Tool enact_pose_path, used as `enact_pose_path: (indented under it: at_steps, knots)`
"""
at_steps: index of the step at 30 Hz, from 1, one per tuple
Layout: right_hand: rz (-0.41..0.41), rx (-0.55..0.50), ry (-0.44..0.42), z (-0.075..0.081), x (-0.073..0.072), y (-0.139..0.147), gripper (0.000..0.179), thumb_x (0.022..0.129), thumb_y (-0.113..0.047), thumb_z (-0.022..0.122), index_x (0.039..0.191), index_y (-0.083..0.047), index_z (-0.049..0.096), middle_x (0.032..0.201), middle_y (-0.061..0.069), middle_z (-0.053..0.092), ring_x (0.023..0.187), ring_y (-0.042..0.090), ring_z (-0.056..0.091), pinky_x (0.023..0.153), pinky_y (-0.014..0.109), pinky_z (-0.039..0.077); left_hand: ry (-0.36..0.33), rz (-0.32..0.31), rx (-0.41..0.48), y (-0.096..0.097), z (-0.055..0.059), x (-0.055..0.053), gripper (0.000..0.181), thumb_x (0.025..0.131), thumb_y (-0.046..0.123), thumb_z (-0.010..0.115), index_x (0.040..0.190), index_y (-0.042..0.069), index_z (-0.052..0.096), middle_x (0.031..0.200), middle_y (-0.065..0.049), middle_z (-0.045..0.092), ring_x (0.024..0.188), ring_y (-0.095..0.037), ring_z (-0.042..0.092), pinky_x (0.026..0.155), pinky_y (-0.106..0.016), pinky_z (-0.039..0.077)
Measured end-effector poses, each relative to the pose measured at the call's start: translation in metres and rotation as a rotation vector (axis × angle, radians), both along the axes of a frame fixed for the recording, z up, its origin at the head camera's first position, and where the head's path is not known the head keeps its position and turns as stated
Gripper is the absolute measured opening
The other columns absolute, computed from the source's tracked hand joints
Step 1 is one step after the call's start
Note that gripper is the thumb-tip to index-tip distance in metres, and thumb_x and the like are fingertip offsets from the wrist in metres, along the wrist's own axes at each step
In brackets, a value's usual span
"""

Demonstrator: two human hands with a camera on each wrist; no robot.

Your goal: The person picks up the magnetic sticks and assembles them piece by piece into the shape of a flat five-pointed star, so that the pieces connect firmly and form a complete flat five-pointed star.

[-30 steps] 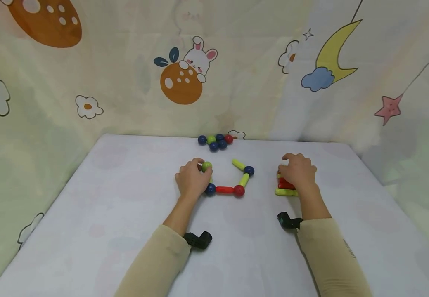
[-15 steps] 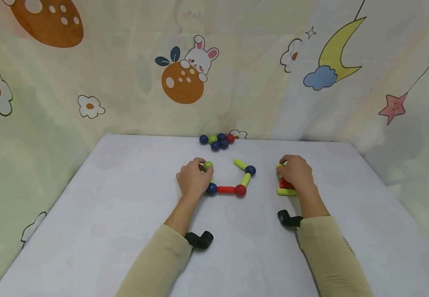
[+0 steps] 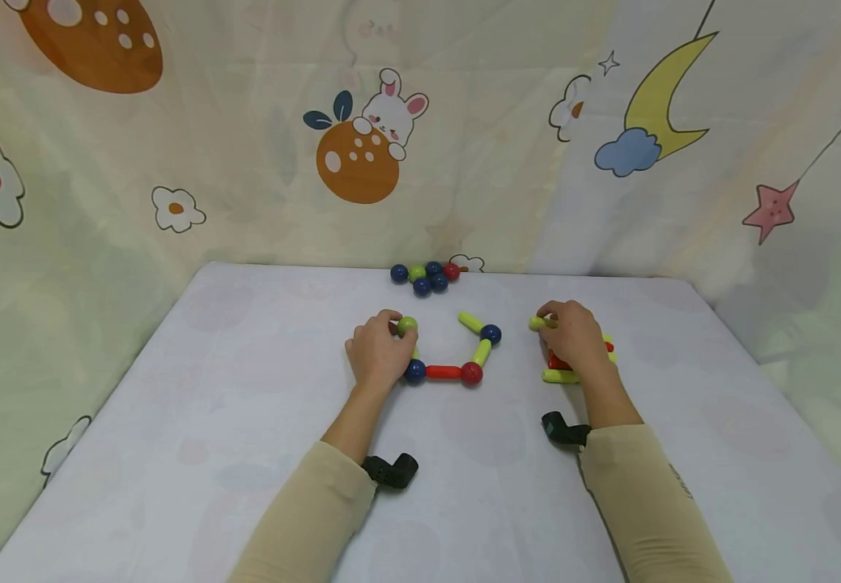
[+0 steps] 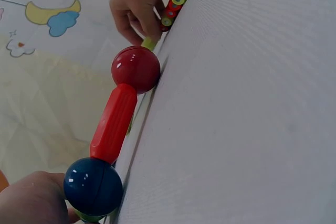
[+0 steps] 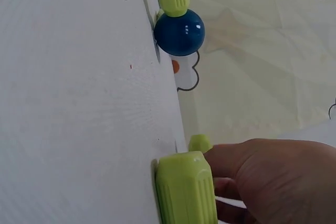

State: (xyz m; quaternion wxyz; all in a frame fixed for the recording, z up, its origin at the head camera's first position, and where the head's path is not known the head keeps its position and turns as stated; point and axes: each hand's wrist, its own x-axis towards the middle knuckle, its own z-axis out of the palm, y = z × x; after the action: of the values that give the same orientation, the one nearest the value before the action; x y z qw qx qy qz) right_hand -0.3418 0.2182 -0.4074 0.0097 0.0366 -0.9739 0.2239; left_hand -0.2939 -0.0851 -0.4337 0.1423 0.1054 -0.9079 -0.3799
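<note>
The right hand [image 3: 575, 334] edged leftward, pinching a lime rod [image 3: 537, 323] (partly hidden); the left hand [image 3: 378, 350] pinches a green ball [image 3: 407, 325].

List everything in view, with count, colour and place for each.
Table: one, white, under the toy pieces.
Backdrop: one, pale with cartoon prints, behind the table.
Loose balls: six; four blue, one green, one red; at the table's far edge.
Chain balls: four; two blue, one red, one green; mid-table.
Chain rods: four; one red, three green; among the chain balls, one partly hidden.
Rod pile: count unclear, red and green, beside and under the right hand.
Held rod: one, green, in the right hand.
Wrist cameras: two, black, at the wrists.
Sleeves: two, beige, on the forearms.
Hands: two, bare; left hand at the green chain ball, right over the pile.
</note>
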Motion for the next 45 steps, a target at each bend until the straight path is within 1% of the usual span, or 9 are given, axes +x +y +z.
enact_pose_path:
  at_steps: [5, 9, 19, 26, 31, 34, 38, 42, 45]
  knots:
    - [0.036, -0.021, 0.070, 0.001, -0.003, -0.001, 0.033, 0.100, -0.014, 0.061, 0.132, -0.008, 0.065, 0.131, 0.025, 0.057, 0.117, 0.043, 0.055, 0.107, 0.062, 0.046, 0.010, -0.005, 0.003, 0.000, 0.001, 0.000, 0.034, 0.094, 0.033, 0.067, 0.120, 0.013, 0.071, 0.102, -0.007, 0.072, 0.097, -0.031, 0.060, 0.085, -0.044, 0.039]
    - [0.067, -0.040, 0.111, 0.003, -0.003, -0.003, 0.032, 0.101, -0.015, 0.061, 0.132, -0.009, 0.065, 0.129, 0.022, 0.058, 0.114, 0.042, 0.057, 0.103, 0.059, 0.048, 0.011, -0.004, 0.006, 0.000, 0.001, 0.000, 0.033, 0.094, 0.032, 0.067, 0.120, 0.013, 0.072, 0.102, -0.007, 0.072, 0.097, -0.031, 0.060, 0.086, -0.045, 0.039]
    - [0.142, -0.068, 0.171, 0.009, -0.002, -0.018, 0.033, 0.102, -0.017, 0.062, 0.134, -0.010, 0.066, 0.124, 0.019, 0.061, 0.113, 0.039, 0.061, 0.098, 0.055, 0.052, 0.000, 0.026, 0.067, -0.003, -0.001, -0.003, 0.031, 0.092, 0.032, 0.070, 0.118, 0.014, 0.072, 0.102, -0.005, 0.073, 0.099, -0.030, 0.060, 0.090, -0.046, 0.038]
    - [0.166, -0.104, 0.133, 0.014, -0.003, -0.040, 0.033, 0.102, -0.016, 0.064, 0.134, -0.012, 0.066, 0.127, 0.017, 0.060, 0.116, 0.038, 0.059, 0.099, 0.052, 0.053, 0.012, 0.020, 0.079, -0.003, -0.002, -0.003, 0.030, 0.091, 0.032, 0.070, 0.116, 0.014, 0.073, 0.101, -0.005, 0.074, 0.098, -0.030, 0.062, 0.090, -0.046, 0.038]
    - [0.195, -0.107, 0.114, 0.016, -0.006, -0.060, 0.032, 0.100, -0.015, 0.066, 0.132, -0.012, 0.068, 0.128, 0.015, 0.061, 0.116, 0.036, 0.060, 0.098, 0.049, 0.055, 0.011, 0.015, 0.061, -0.001, -0.002, -0.003, 0.034, 0.091, 0.032, 0.069, 0.119, 0.014, 0.072, 0.101, -0.005, 0.074, 0.098, -0.031, 0.062, 0.091, -0.047, 0.038]
    - [0.232, -0.090, 0.119, 0.016, -0.008, -0.073, 0.030, 0.099, -0.015, 0.067, 0.129, -0.012, 0.070, 0.127, 0.013, 0.062, 0.115, 0.035, 0.060, 0.099, 0.049, 0.055, 0.007, 0.012, 0.045, -0.001, -0.001, -0.002, 0.035, 0.091, 0.032, 0.069, 0.121, 0.014, 0.072, 0.101, -0.006, 0.072, 0.097, -0.030, 0.061, 0.090, -0.047, 0.038]
    - [0.288, -0.047, 0.111, 0.020, -0.011, -0.093, 0.029, 0.098, -0.014, 0.068, 0.127, -0.013, 0.072, 0.126, 0.013, 0.063, 0.116, 0.034, 0.060, 0.104, 0.049, 0.052, -0.003, 0.015, 0.033, 0.000, 0.001, -0.003, 0.035, 0.092, 0.033, 0.069, 0.120, 0.013, 0.072, 0.101, -0.006, 0.071, 0.096, -0.029, 0.059, 0.088, -0.046, 0.038]
    - [0.326, 0.002, 0.084, 0.021, -0.013, -0.113, 0.028, 0.097, -0.013, 0.069, 0.125, -0.015, 0.073, 0.127, 0.013, 0.063, 0.119, 0.033, 0.060, 0.108, 0.049, 0.050, -0.014, 0.021, 0.026, 0.000, -0.001, -0.004, 0.034, 0.092, 0.034, 0.070, 0.119, 0.014, 0.073, 0.101, -0.005, 0.071, 0.097, -0.028, 0.059, 0.089, -0.045, 0.038]
    - [0.352, 0.033, 0.072, 0.020, -0.015, -0.125, 0.028, 0.096, -0.014, 0.071, 0.124, -0.016, 0.074, 0.127, 0.011, 0.064, 0.119, 0.031, 0.060, 0.109, 0.048, 0.050, -0.010, 0.020, 0.028, 0.000, -0.003, -0.004, 0.034, 0.092, 0.035, 0.070, 0.118, 0.014, 0.073, 0.101, -0.005, 0.071, 0.098, -0.029, 0.060, 0.089, -0.045, 0.038]
